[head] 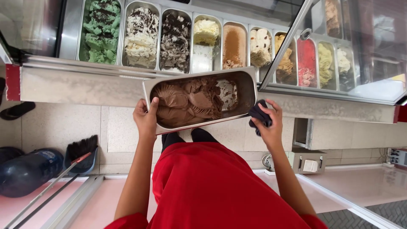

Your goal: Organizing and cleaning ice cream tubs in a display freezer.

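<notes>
I hold a long steel pan [249,85] of chocolate ice cream [186,101] in front of me, above the floor. My left hand [145,119] grips the pan's near left corner, thumb over the rim. My right hand [268,123] is closed on a dark cloth [258,115] pressed against the pan's right end. The ice cream fills most of the pan; bare metal shows at the right end. I wear a red garment [212,186].
An open display freezer [85,80] holds a row of tubs: green mint [101,29], white-and-dark flavours, yellow, brown. Its raised glass lid [339,46] covers more tubs on the right. On the floor left are a brush and dustpan [80,154] and a dark blue bottle [27,169].
</notes>
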